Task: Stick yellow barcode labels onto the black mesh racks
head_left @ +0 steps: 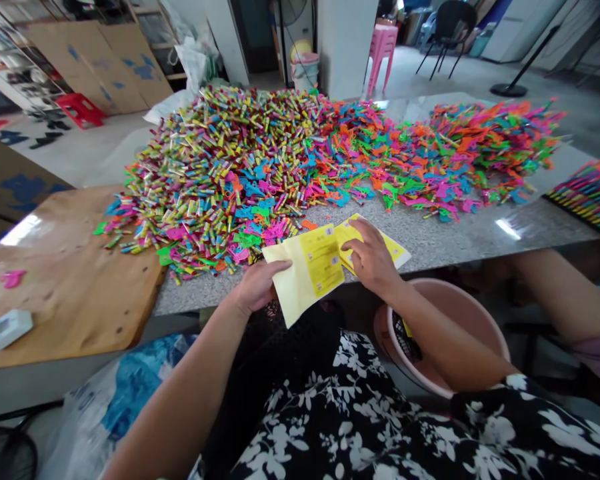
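Sheet of yellow printed labels (325, 265) at front edge of granite table (440, 237), pinched by left hand (260, 285), thumb on top. Right hand (373, 260) with half-curled fingers over second yellow sheet (394, 251); whether gripping it, cannot tell. Behind, heap of small colourful plastic pieces (240, 153).

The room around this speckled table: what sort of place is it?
Probably a small workshop: a large heap of brightly coloured plastic pieces lies on the speckled table, cardboard panels stand behind, and the left hand holds a yellow printed sheet.
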Demonstrator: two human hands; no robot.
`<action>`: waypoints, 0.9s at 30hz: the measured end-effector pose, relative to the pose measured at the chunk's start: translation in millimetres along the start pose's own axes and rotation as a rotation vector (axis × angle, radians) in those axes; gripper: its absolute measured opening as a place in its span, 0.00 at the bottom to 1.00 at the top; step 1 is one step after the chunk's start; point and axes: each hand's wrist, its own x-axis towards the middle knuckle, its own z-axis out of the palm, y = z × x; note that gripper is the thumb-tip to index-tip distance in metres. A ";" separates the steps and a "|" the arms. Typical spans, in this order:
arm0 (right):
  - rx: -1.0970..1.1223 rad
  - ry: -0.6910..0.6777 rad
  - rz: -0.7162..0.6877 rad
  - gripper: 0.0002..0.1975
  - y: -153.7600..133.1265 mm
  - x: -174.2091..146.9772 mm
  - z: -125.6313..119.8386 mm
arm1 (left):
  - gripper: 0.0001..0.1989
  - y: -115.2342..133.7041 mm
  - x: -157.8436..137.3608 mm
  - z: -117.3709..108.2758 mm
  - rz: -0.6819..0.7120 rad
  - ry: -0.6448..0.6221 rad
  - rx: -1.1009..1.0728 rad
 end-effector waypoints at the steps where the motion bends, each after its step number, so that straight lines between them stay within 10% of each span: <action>1: -0.013 0.070 0.024 0.13 -10.0 -1.2 3.9 | 0.20 -4.6 -0.6 5.4 0.022 0.031 -0.034; 7: 0.101 0.135 0.253 0.17 -70.1 -14.7 40.9 | 0.19 -25.6 -11.9 35.3 0.065 0.079 -0.118; 15: 0.330 0.211 0.503 0.12 -71.6 -12.3 43.3 | 0.31 -37.5 -20.0 44.3 0.148 0.052 -0.185; 27: 0.286 0.220 0.411 0.14 -66.1 -16.3 35.0 | 0.29 -34.0 -22.5 48.6 0.174 0.091 -0.148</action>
